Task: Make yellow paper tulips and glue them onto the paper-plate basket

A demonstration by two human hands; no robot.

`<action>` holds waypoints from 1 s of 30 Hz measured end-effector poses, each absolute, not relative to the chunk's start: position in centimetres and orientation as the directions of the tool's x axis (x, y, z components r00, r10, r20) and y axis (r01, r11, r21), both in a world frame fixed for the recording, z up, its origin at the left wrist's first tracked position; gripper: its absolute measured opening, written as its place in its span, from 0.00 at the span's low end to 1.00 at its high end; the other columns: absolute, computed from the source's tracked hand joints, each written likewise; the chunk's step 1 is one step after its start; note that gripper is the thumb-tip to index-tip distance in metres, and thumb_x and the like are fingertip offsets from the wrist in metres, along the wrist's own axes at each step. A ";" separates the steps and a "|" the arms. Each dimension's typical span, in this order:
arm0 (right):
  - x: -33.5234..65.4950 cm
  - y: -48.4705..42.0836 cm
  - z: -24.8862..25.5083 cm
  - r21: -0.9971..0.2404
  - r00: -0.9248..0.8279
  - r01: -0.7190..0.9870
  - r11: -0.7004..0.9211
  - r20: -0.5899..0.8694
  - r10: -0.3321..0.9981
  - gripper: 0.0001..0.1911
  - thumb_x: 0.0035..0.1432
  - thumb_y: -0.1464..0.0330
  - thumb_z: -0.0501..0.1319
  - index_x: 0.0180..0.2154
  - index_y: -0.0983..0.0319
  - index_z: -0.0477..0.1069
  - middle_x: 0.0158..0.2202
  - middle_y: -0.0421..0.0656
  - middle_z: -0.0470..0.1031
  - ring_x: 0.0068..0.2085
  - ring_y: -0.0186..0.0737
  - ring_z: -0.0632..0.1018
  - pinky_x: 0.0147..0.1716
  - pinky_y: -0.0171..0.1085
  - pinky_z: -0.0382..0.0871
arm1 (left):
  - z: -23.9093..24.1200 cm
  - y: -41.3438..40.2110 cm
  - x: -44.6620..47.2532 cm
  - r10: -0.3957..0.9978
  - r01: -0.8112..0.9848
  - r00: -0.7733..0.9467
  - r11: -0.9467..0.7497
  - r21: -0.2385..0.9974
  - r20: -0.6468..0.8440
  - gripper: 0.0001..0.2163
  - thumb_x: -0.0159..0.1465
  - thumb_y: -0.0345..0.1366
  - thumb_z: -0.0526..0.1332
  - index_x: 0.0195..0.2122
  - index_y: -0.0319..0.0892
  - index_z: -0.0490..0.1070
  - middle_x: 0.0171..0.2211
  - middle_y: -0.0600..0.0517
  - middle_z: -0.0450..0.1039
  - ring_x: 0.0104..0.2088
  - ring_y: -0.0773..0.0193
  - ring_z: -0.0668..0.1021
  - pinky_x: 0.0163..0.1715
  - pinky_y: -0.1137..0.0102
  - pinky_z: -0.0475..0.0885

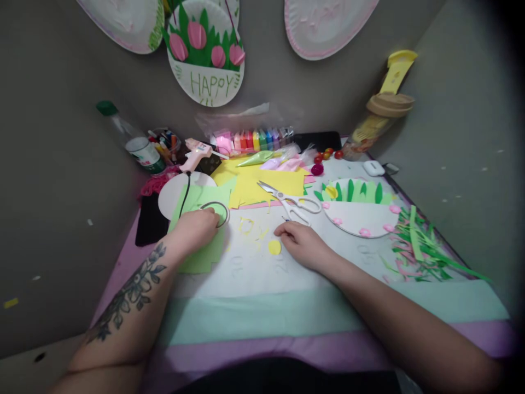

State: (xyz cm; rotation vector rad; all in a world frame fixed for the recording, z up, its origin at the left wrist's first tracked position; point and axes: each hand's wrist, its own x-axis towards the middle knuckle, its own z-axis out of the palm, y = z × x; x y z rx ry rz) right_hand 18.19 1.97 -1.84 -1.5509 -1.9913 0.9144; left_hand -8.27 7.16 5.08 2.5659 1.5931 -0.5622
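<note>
My left hand (199,227) is closed over the light green paper sheets (199,257). A thin dark loop (227,210) shows beside its fingers; I cannot tell whether they grip it. My right hand (305,242) has its fingers curled together on the white mat, with a tiny dark tip by the knuckles; what they hold, if anything, is hidden. A small yellow paper circle (274,247) lies just left of it. White-handled scissors (283,196) rest slightly open beyond the right hand, blades on yellow paper (246,183). Thin yellow scraps (246,225) lie between both hands.
A paper plate with green grass and pink flowers (361,219) lies at right, beside shredded green paper (426,249). Behind are a pink glue gun (197,155), a bottle (141,150), clay packs (262,139) and a tilted lidded cup (371,128). A black phone (151,221) lies left.
</note>
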 end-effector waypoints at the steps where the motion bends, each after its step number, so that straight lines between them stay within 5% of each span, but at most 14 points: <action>1: 18.2 2.0 -1.8 -0.739 -0.258 0.657 0.150 -0.034 0.965 0.11 0.54 0.76 0.52 0.35 0.61 0.72 0.36 0.43 0.75 0.38 0.39 0.75 0.38 0.38 0.67 | 5.3 7.2 -8.3 0.860 0.883 0.406 -0.456 -0.108 -0.310 0.10 0.61 0.35 0.52 0.30 0.40 0.72 0.35 0.45 0.73 0.32 0.58 0.76 0.25 0.69 0.62; 6: 18.0 1.7 -1.2 -0.759 -0.178 0.614 0.218 0.136 0.975 0.09 0.55 0.76 0.54 0.35 0.61 0.71 0.32 0.42 0.73 0.34 0.38 0.74 0.34 0.37 0.67 | 7.1 6.7 -8.1 0.912 0.894 0.404 -0.378 0.241 -0.069 0.10 0.62 0.40 0.53 0.35 0.42 0.70 0.33 0.51 0.73 0.29 0.64 0.73 0.27 0.71 0.62; 9: 17.8 1.4 -0.5 -0.750 -0.156 0.556 0.358 0.329 0.931 0.08 0.58 0.74 0.54 0.37 0.60 0.70 0.32 0.42 0.71 0.33 0.37 0.73 0.33 0.37 0.68 | 6.9 5.8 -6.7 0.900 0.753 0.436 -0.351 0.556 -0.022 0.10 0.63 0.42 0.53 0.34 0.42 0.68 0.28 0.54 0.71 0.26 0.68 0.71 0.27 0.74 0.62; 12: 17.6 0.9 0.0 -0.690 -0.180 0.505 0.519 0.504 0.845 0.11 0.59 0.73 0.55 0.44 0.58 0.69 0.35 0.43 0.71 0.34 0.37 0.73 0.34 0.37 0.70 | 5.6 4.5 -4.7 0.879 0.612 0.477 -0.310 0.728 -0.027 0.09 0.63 0.42 0.54 0.33 0.41 0.66 0.26 0.56 0.69 0.25 0.70 0.68 0.26 0.75 0.62; 16: 17.6 0.5 0.0 -0.584 -0.206 0.534 0.612 0.612 0.763 0.18 0.59 0.73 0.58 0.51 0.55 0.67 0.40 0.45 0.70 0.39 0.39 0.74 0.37 0.39 0.72 | 4.3 2.9 -2.8 0.829 0.543 0.551 -0.274 0.794 -0.091 0.08 0.63 0.40 0.54 0.33 0.41 0.65 0.24 0.58 0.65 0.23 0.71 0.66 0.24 0.76 0.60; 25: 17.6 0.2 -0.1 -0.524 -0.197 0.561 0.641 0.667 0.718 0.10 0.57 0.75 0.59 0.37 0.55 0.73 0.34 0.42 0.69 0.37 0.38 0.74 0.37 0.39 0.72 | 4.0 1.9 -2.0 0.806 0.532 0.580 -0.264 0.805 -0.119 0.07 0.63 0.39 0.54 0.33 0.41 0.65 0.24 0.58 0.64 0.23 0.71 0.64 0.24 0.76 0.58; 30: 17.5 0.1 0.0 -0.519 -0.177 0.545 0.659 0.697 0.695 0.12 0.54 0.76 0.62 0.40 0.56 0.69 0.35 0.43 0.70 0.38 0.39 0.74 0.37 0.38 0.71 | 3.9 2.0 -2.0 0.819 0.551 0.563 -0.273 0.789 -0.110 0.07 0.62 0.39 0.54 0.33 0.41 0.65 0.24 0.57 0.66 0.23 0.71 0.65 0.24 0.75 0.59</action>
